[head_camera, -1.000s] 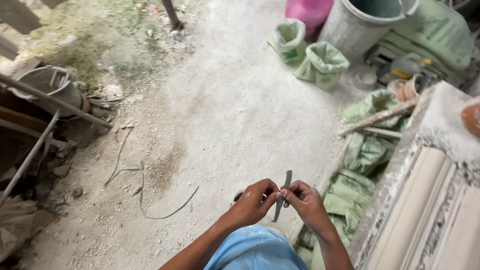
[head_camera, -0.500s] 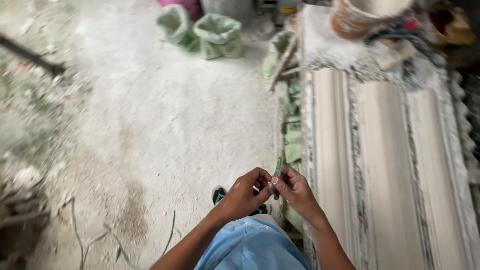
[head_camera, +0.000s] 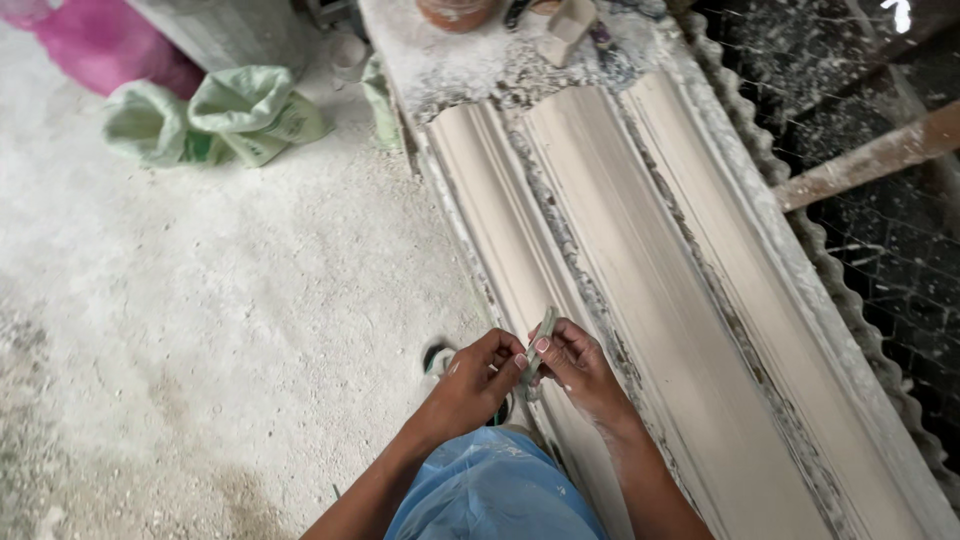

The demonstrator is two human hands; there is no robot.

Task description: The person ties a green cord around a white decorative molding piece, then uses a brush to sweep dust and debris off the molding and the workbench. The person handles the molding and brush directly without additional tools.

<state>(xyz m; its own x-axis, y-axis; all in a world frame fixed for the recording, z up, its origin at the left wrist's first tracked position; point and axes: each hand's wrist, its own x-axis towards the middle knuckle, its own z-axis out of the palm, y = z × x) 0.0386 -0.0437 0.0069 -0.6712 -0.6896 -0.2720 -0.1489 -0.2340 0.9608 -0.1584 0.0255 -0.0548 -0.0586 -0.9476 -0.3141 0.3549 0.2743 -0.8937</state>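
Both my hands meet low in the middle of the head view, pinching a short, flat greenish strip (head_camera: 543, 334) that sticks up between them. My left hand (head_camera: 476, 380) grips its lower part with the fingertips. My right hand (head_camera: 578, 365) holds it from the right side, thumb against the strip. Just right of the hands runs a long pale plaster moulding (head_camera: 640, 270) with ridges and grooves, lying on a dusty workbench. A blue garment (head_camera: 490, 490) covers my lap below the hands.
Green sacks (head_camera: 225, 115) and a pink one (head_camera: 95, 45) lie on the dusty white floor (head_camera: 200, 300) at the upper left. A brown bowl (head_camera: 455, 12) and small items sit at the bench's far end. A wooden bar (head_camera: 870, 155) and corrugated sheet (head_camera: 880, 330) lie on the right.
The view has swung right and closer to the bench, so the moulding now fills the centre. Both hands still hold the strip together, raised a little towards the moulding's edge.
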